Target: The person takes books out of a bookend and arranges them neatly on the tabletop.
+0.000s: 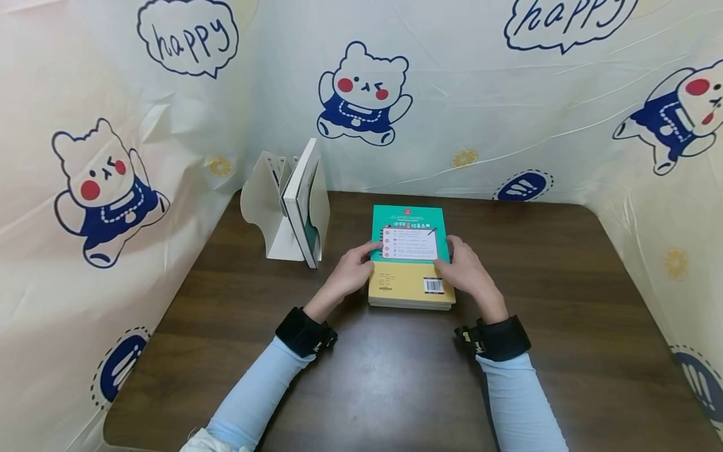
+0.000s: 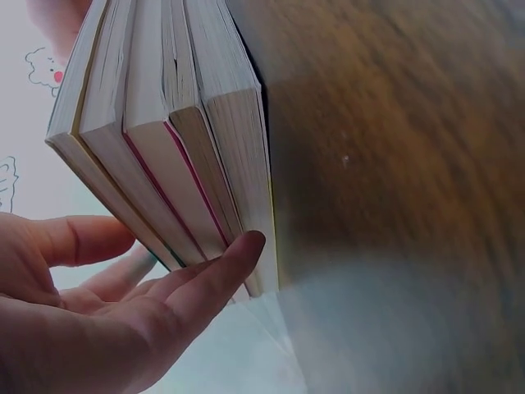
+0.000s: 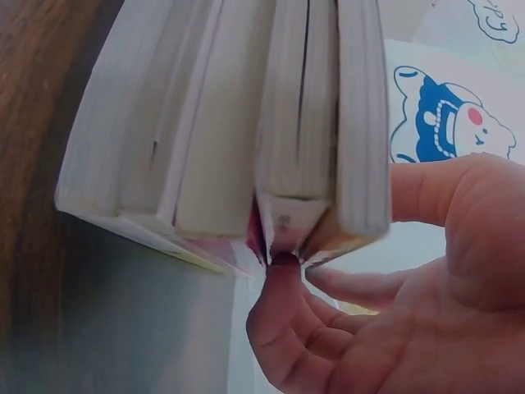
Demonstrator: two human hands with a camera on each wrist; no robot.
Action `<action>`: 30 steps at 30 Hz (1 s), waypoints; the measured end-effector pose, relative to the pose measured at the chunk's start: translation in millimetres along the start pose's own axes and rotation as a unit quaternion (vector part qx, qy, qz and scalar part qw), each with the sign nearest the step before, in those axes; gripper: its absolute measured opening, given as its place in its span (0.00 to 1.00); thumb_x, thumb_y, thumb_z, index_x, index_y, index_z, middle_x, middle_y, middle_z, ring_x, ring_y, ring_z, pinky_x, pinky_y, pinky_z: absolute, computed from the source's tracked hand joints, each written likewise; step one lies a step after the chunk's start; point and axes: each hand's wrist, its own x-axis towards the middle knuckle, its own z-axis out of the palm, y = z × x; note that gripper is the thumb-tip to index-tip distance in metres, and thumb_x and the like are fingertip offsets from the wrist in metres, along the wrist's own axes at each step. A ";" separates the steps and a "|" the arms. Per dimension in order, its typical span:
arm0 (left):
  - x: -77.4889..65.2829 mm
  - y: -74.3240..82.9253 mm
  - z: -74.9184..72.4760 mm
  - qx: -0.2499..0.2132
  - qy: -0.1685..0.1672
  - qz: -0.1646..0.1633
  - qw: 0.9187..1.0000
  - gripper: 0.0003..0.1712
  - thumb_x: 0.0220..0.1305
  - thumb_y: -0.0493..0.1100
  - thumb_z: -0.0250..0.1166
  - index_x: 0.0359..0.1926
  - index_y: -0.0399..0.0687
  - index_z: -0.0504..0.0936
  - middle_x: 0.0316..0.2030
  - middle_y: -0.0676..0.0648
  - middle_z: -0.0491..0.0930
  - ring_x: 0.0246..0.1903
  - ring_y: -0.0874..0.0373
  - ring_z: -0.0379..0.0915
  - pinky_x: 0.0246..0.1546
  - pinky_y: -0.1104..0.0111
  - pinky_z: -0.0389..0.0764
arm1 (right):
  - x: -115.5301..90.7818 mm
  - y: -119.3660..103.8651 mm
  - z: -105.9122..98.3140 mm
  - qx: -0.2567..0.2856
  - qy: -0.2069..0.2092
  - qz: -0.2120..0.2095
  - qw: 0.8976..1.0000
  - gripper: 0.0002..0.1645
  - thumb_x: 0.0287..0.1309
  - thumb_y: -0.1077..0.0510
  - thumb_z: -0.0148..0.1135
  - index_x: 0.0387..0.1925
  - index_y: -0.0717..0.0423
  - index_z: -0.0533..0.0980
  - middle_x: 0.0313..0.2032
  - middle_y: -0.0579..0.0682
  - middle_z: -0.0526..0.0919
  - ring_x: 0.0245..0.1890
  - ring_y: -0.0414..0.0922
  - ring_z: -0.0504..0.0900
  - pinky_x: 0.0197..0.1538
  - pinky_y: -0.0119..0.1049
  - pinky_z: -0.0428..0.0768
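Note:
A stack of several books (image 2: 225,131) lies on the brown table. The top book (image 1: 401,279) has a teal and yellow cover with a white panel and a barcode. My left hand (image 1: 354,270) is at the stack's left side. In the left wrist view its fairly straight fingers (image 2: 217,283) lie along the book edges, thumb near the top cover. My right hand (image 1: 465,270) holds the right side, thumb over the cover's edge. In the right wrist view one bent finger (image 3: 283,300) presses at the middle books; the other fingertips are partly hidden.
A white book rack (image 1: 262,220) stands at the back left of the table (image 1: 542,276), holding an upright white-edged book (image 1: 302,201). A pale sheet (image 1: 452,94) printed with cartoon bears surrounds the table at the back and sides.

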 end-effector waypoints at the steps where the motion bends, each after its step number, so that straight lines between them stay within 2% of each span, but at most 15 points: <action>1: -0.5 0.0 -0.1 -0.002 0.001 -0.001 1.000 0.30 0.74 0.36 0.55 0.75 0.53 0.72 0.74 0.40 0.69 0.51 0.44 0.76 0.41 0.62 0.73 | -0.2 0.4 -0.3 -0.001 -0.002 -0.003 1.000 0.44 0.73 0.56 0.55 0.79 0.68 0.49 0.75 0.74 0.62 0.67 0.67 0.67 0.71 0.69 0.68; 5: -2.8 0.2 -1.2 -0.008 0.001 -0.001 1.000 0.29 0.75 0.36 0.55 0.74 0.51 0.72 0.70 0.39 0.73 0.53 0.43 0.76 0.50 0.57 0.75 | -0.5 2.1 -1.3 -0.008 -0.005 -0.011 1.000 0.42 0.73 0.57 0.55 0.79 0.68 0.50 0.73 0.74 0.64 0.64 0.67 0.69 0.70 0.68 0.70; 12: -7.9 -0.5 -1.2 -0.007 -0.006 -0.013 1.000 0.28 0.75 0.35 0.55 0.73 0.51 0.74 0.73 0.39 0.72 0.60 0.42 0.71 0.65 0.44 0.73 | -0.4 3.4 -3.1 -0.017 -0.011 -0.007 1.000 0.40 0.73 0.57 0.56 0.78 0.67 0.53 0.67 0.73 0.70 0.60 0.66 0.71 0.67 0.66 0.74; 22: -21.5 -7.3 -6.5 -0.009 -0.002 -0.002 1.000 0.28 0.73 0.32 0.53 0.70 0.50 0.76 0.73 0.40 0.72 0.65 0.41 0.68 0.70 0.38 0.69 | -0.6 4.1 -5.0 -0.014 -0.014 -0.010 1.000 0.40 0.73 0.58 0.57 0.78 0.66 0.54 0.65 0.72 0.71 0.59 0.65 0.71 0.65 0.64 0.76; 24: -25.4 -8.7 -8.7 -0.007 0.009 0.001 1.000 0.27 0.73 0.32 0.53 0.69 0.50 0.77 0.73 0.41 0.73 0.65 0.41 0.69 0.69 0.39 0.70 | -0.3 4.0 -5.0 -0.015 -0.013 -0.011 1.000 0.40 0.73 0.58 0.57 0.78 0.66 0.54 0.64 0.71 0.72 0.58 0.65 0.71 0.64 0.63 0.76; 26: -29.2 -9.8 -10.8 -0.016 0.028 0.001 0.999 0.25 0.73 0.32 0.54 0.68 0.49 0.79 0.71 0.41 0.75 0.61 0.41 0.73 0.64 0.40 0.75 | -0.5 3.6 -5.0 -0.016 -0.011 -0.011 1.000 0.40 0.73 0.58 0.57 0.78 0.66 0.55 0.64 0.71 0.72 0.58 0.65 0.71 0.64 0.63 0.77; 30: -36.3 -10.9 -15.4 -0.065 0.085 -0.002 0.994 0.19 0.76 0.34 0.57 0.63 0.42 0.81 0.64 0.38 0.80 0.55 0.41 0.80 0.57 0.45 0.84 | -1.9 2.9 -5.1 -0.016 -0.012 -0.011 1.000 0.40 0.73 0.58 0.57 0.78 0.66 0.55 0.63 0.72 0.73 0.58 0.65 0.72 0.63 0.63 0.78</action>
